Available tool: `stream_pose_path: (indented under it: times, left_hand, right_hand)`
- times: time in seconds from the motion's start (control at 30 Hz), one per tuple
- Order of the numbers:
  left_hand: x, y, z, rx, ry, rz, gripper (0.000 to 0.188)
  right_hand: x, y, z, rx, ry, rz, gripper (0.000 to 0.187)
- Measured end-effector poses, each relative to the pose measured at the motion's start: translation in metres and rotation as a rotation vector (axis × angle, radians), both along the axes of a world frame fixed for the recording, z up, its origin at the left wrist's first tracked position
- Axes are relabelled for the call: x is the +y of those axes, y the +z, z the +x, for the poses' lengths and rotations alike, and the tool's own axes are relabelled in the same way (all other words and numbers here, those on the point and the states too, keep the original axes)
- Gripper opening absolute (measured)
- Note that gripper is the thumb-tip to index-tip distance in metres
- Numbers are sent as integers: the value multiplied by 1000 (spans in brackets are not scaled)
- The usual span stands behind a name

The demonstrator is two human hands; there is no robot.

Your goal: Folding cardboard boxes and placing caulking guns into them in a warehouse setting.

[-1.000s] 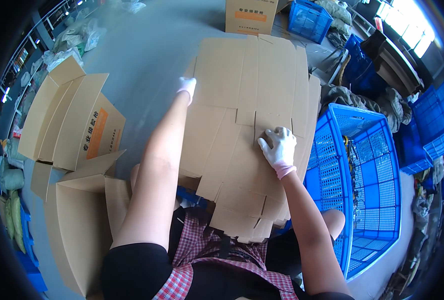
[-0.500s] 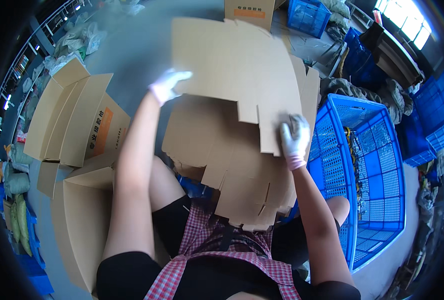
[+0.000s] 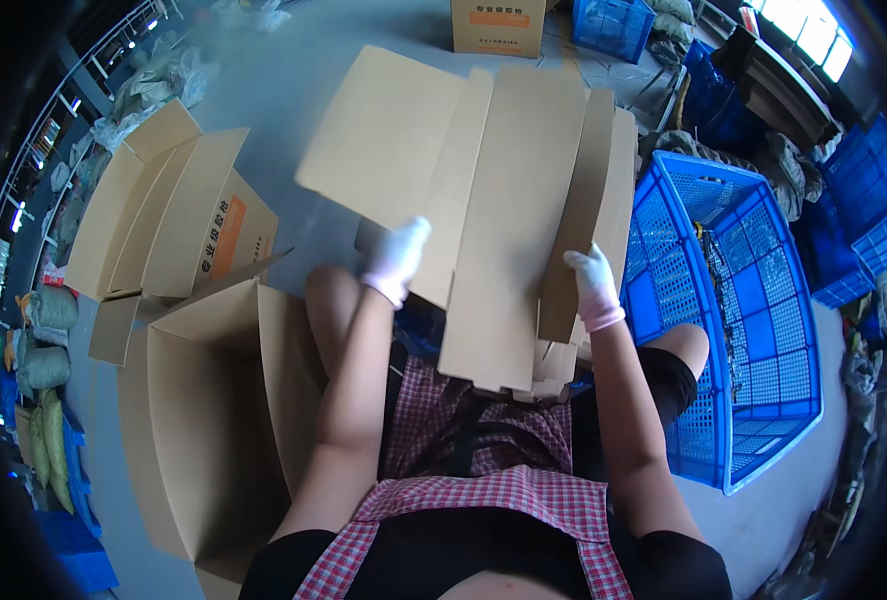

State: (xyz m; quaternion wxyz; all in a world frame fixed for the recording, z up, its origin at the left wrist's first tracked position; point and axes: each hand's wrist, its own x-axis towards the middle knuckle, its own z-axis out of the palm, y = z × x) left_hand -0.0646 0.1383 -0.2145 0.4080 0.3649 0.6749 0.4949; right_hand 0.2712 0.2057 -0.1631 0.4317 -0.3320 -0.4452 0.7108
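Observation:
A partly unfolded cardboard box [image 3: 524, 170] stands in front of me over my lap, its panels and flaps creased apart. My left hand [image 3: 400, 262], in a white glove and slightly blurred, is closed at the lower edge of its left panel. On the other side, my right hand [image 3: 596, 288], gloved too, grips the narrow right flap near its lower end. More flat cardboard [image 3: 619, 180] lies behind and beneath the box, mostly covered by it. The fingertips behind the panels are hidden.
Close on my left stands an open cardboard box [image 3: 209, 440], with another open box [image 3: 169, 215] beyond it. A large blue plastic crate [image 3: 729, 440] is on my right. Farther off are a carton [image 3: 499, 28], a smaller blue crate [image 3: 614, 28] and plastic bags [image 3: 169, 80].
The cardboard has turned and opened out from a flat sheet into angled panels. My left hand has come down and inward to its lower edge. The right hand stays at the right side.

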Motion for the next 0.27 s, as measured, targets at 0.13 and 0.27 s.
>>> stream_pose_path:
  times: [0.13,0.27]
  left_hand:
    - [-24,41,174,765,-320,353,61]
    - [-50,58,128,512,-795,428,63]
  right_hand:
    - [14,-104,16,-380,-52,334,45]
    - [-6,-35,24,-924,395,915,39]
